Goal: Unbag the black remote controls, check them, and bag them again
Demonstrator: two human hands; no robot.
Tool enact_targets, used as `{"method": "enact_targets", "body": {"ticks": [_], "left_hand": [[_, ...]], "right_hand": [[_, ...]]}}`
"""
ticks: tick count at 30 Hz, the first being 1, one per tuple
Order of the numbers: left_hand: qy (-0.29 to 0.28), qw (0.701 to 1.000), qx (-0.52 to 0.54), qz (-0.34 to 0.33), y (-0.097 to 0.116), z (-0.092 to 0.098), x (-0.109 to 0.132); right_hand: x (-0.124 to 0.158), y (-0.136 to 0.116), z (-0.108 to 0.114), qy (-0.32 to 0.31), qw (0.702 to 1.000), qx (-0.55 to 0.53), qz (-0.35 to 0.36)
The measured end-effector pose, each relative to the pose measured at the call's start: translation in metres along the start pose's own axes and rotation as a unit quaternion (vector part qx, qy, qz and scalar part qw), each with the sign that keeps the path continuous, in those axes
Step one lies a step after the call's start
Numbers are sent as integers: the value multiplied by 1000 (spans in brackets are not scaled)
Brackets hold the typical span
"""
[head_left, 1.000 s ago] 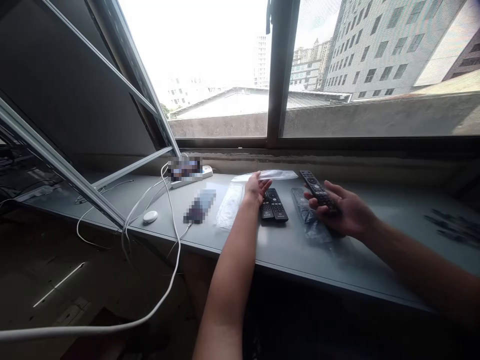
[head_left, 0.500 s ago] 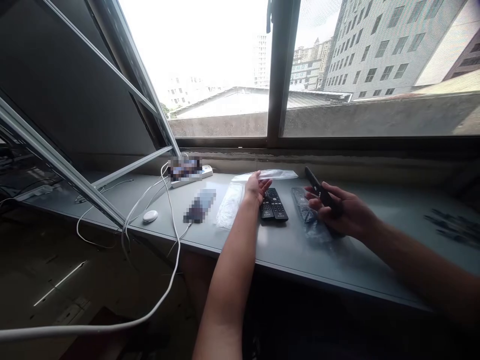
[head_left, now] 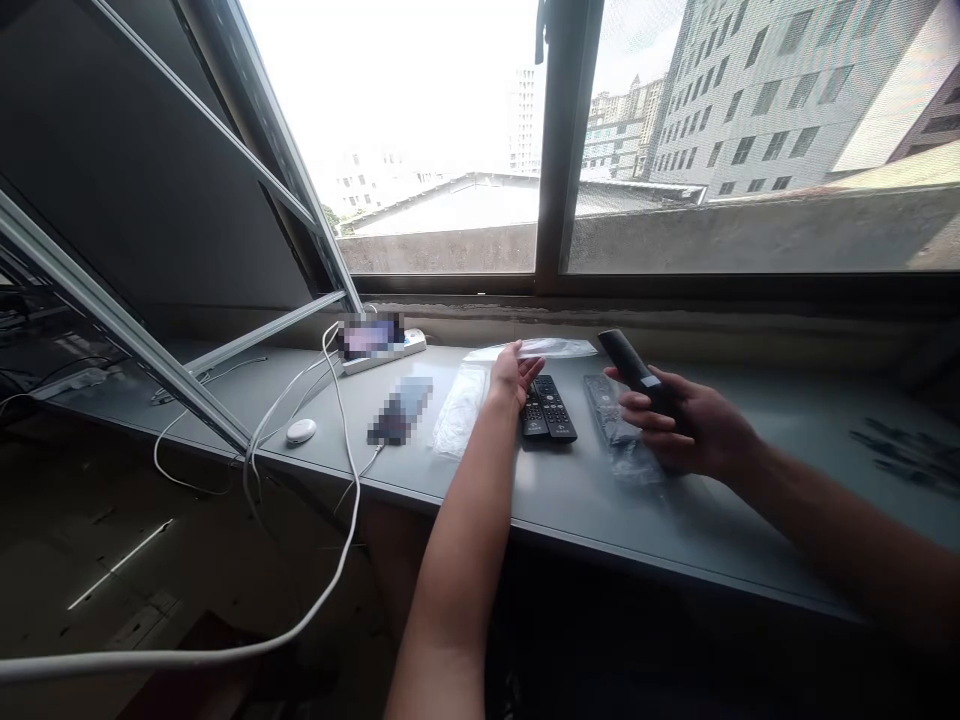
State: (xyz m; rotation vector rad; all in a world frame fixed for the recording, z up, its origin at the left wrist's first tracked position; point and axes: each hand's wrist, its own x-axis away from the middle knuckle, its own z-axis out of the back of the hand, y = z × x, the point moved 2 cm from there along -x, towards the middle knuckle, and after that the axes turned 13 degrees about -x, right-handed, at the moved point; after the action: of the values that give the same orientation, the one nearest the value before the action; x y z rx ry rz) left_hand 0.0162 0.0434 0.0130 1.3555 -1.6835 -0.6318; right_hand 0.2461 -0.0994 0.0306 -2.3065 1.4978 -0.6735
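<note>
My right hand (head_left: 694,420) is wrapped round a black remote control (head_left: 628,362), raised above the table and tilted with its far end up to the left. Thumb and fingers of my left hand (head_left: 516,376) pinch a clear plastic bag (head_left: 559,348), which stretches off to the right; its other fingers are loosely curled. Two black remotes (head_left: 549,412) lie side by side just below that hand, partly hidden by it. Between my hands, another remote in clear wrapping (head_left: 611,420) rests on the table.
More clear plastic bags (head_left: 456,415) lie left of my left forearm. Further left are a blurred-out phone-like device (head_left: 401,412) on a cable, a white round object (head_left: 301,431) and a power strip (head_left: 412,345). White cables (head_left: 349,500) hang over the table edge. Dark items (head_left: 907,455) lie at far right.
My right hand has turned the remote, so more of its broad, smooth face shows, and its tip has shifted slightly left. My left hand stays in place with the bag.
</note>
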Motion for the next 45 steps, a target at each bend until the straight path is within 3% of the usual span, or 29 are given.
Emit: {"method": "enact_targets", "body": {"ticks": [9,15,20,27,31,35,45], "left_hand": [[-3,1000,-15,-1,1,0,2],[-4,1000,-15,-4,1,0,2],[-3,1000,-11,1,0,1,0],[-8,1000,-1,0,-1,1,-2],[-2,1000,2,4,0,0,1],[0,1000,4,2,1,-1,2],[-3,1000,1,-1,0,0,0]], "right_hand": [[-5,4,2,32,999,19,15],[-6,2,6,20,996,71,44],[-7,3,9,21,985,137,103],[-9,4,7,-3,917,285,279],[-3,4,4,10,862,377,337],[4,5,-4,-34,809,442,385],[4,7,-7,-56,815,439,373]]}}
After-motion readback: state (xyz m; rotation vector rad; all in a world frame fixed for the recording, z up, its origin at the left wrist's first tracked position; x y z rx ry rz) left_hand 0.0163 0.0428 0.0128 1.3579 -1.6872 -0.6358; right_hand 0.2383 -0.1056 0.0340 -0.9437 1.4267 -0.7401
